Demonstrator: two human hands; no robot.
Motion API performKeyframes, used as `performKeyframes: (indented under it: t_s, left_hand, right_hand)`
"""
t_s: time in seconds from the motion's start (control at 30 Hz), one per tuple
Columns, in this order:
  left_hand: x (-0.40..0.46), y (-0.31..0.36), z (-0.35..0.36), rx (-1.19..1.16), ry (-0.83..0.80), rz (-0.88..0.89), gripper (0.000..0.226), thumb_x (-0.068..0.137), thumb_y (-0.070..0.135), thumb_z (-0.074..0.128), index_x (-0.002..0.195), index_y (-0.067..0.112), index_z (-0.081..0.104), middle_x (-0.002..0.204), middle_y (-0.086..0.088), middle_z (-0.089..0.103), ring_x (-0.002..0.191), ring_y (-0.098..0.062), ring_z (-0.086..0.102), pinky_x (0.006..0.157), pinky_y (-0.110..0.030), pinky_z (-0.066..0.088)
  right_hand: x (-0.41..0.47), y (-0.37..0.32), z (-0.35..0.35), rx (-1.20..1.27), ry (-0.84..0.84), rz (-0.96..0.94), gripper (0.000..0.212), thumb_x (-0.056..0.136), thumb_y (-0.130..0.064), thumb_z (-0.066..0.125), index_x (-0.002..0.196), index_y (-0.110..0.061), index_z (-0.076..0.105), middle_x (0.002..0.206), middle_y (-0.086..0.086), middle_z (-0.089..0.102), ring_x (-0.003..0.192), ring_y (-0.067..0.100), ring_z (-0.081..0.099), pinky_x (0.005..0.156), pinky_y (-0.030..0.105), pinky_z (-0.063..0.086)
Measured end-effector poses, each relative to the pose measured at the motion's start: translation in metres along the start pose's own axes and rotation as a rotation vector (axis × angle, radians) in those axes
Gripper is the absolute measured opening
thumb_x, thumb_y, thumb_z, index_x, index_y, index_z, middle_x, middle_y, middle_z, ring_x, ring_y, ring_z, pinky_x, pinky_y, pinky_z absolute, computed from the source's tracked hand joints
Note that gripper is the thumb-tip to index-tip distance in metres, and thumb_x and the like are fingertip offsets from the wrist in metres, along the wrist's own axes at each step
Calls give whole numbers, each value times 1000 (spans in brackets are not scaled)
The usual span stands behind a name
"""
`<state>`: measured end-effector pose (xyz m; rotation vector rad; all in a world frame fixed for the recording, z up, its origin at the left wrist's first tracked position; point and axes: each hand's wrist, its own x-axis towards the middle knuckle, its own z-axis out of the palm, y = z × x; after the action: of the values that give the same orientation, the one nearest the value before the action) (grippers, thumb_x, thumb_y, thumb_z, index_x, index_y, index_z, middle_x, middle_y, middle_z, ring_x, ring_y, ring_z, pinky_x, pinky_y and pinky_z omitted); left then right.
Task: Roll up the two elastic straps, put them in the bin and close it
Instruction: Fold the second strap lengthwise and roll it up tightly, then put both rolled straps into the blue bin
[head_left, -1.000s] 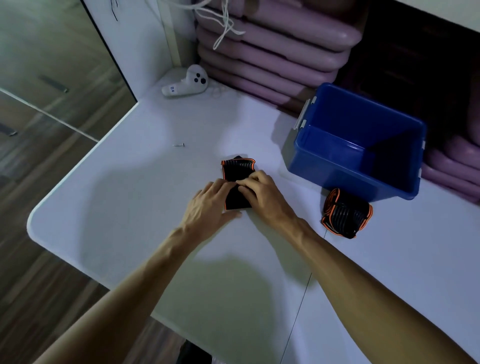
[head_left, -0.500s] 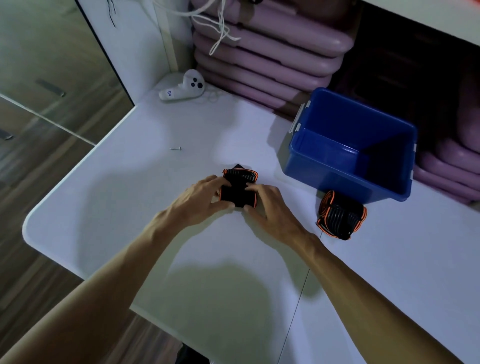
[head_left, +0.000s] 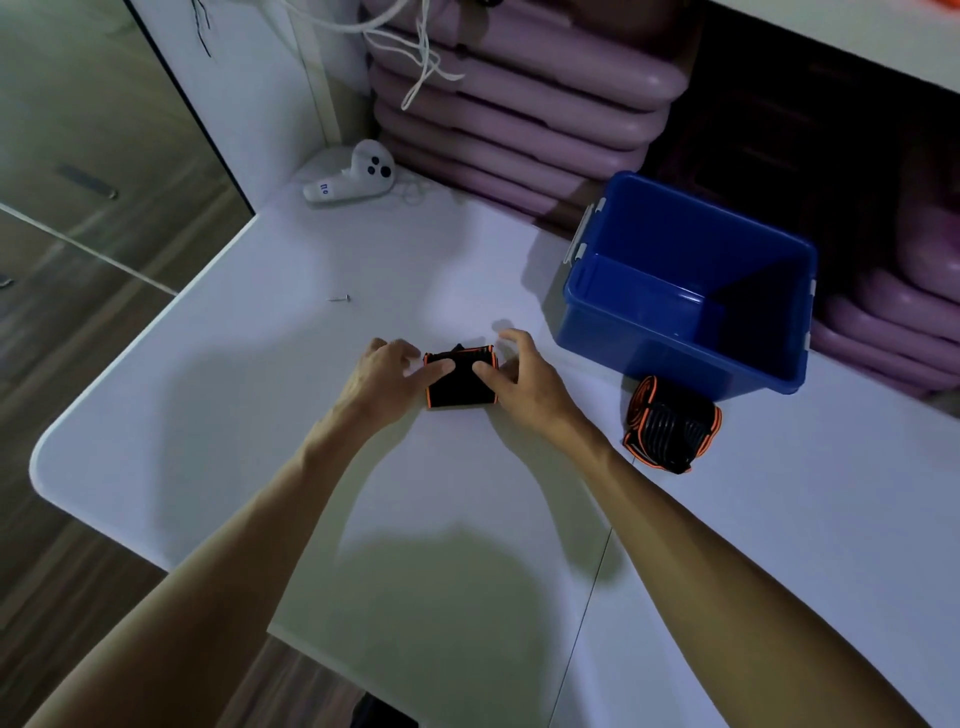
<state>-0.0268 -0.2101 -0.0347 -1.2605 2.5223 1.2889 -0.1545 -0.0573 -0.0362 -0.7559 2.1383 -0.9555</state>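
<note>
A black elastic strap with orange edges (head_left: 460, 384) lies rolled into a short thick bundle on the white table (head_left: 260, 389). My left hand (head_left: 387, 371) grips its left end and my right hand (head_left: 519, 376) grips its right end, thumbs pressed on top. A second strap (head_left: 670, 426), rolled up the same way, rests on the table to the right, just in front of the bin. The blue plastic bin (head_left: 587, 322) stands open and looks empty. No lid is in view.
A white handheld controller (head_left: 353, 179) lies at the table's far left corner, and a small screw (head_left: 340, 299) sits left of centre. Stacked purple pads (head_left: 519, 104) fill the shelf behind the bin. The table's left edge drops to a wooden floor.
The strap between my hands has been rolled tighter and shorter. My hands moved from on top of it to its two ends.
</note>
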Motion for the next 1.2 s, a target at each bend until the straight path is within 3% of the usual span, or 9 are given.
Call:
performKeyframes:
  t_s: [0.13, 0.3, 0.4, 0.53, 0.63, 0.8, 0.97, 1.1, 1.2]
  left_hand:
    - [-3, 2, -3, -190, -128, -34, 33, 83, 43, 68, 92, 12, 65, 87, -1, 65, 70, -18, 57, 63, -27, 42]
    - [-41, -3, 3, -351, -123, 107, 34, 72, 30, 78, 98, 16, 59, 98, -3, 71, 91, -16, 68, 80, -38, 54]
    - [-59, 7, 5, -325, -72, 213, 33, 69, 26, 81, 94, 20, 61, 95, 5, 72, 95, -6, 66, 85, -26, 49]
    - [-71, 61, -9, -356, -74, 399, 33, 74, 8, 79, 102, 11, 63, 102, 3, 67, 97, -1, 64, 78, -16, 52]
    - [-72, 110, -22, -314, -82, 586, 36, 78, 9, 77, 109, 8, 60, 110, -2, 64, 104, -11, 63, 82, -22, 56]
    - [-61, 176, -20, -250, -50, 791, 37, 80, 7, 74, 114, 9, 58, 116, -1, 63, 107, -9, 61, 86, -20, 54]
    - [-16, 203, 8, -152, 12, 815, 43, 78, 17, 76, 118, 18, 58, 120, 2, 63, 108, -12, 60, 97, -29, 49]
    - [27, 202, 19, -24, 91, 847, 45, 84, 26, 71, 126, 14, 56, 131, 0, 56, 119, -6, 48, 102, -6, 29]
    - [65, 196, 24, 71, 25, 821, 53, 92, 33, 58, 140, 15, 45, 146, -5, 44, 134, -16, 41, 114, -26, 30]
  right_hand:
    - [-3, 2, 0, -47, -35, -8, 35, 90, -50, 54, 87, -16, 62, 82, 7, 61, 76, 22, 57, 71, 36, 46]
    - [-42, 5, -6, 100, -86, -37, 31, 90, -25, 67, 119, -20, 56, 113, -1, 65, 104, 13, 62, 89, 25, 50]
    - [-67, 6, -14, 203, -47, -57, 41, 84, -22, 71, 120, -25, 52, 117, -7, 61, 107, 9, 61, 89, 26, 52]
    - [-87, -13, -55, 287, -15, -92, 66, 86, -11, 71, 142, -30, 41, 127, -13, 49, 109, -1, 57, 78, 15, 52]
    - [-93, -29, -98, 220, 66, -189, 61, 83, -10, 76, 138, -18, 50, 124, -8, 49, 105, -12, 53, 84, 7, 44]
    - [-95, -43, -165, 117, 189, -293, 48, 80, -13, 80, 122, -16, 56, 114, -9, 50, 98, 1, 59, 81, 11, 49]
    - [-63, -27, -200, -49, 311, -303, 44, 79, -15, 81, 116, -20, 58, 111, -4, 55, 99, 11, 60, 86, 12, 48]
    - [-29, -8, -207, -148, 354, -214, 45, 80, -16, 80, 119, -13, 58, 110, -1, 54, 97, 12, 57, 88, 14, 43]
    - [3, 5, -207, -208, 345, -132, 44, 79, -13, 80, 117, -10, 59, 110, 2, 48, 97, 15, 52, 99, 27, 43]
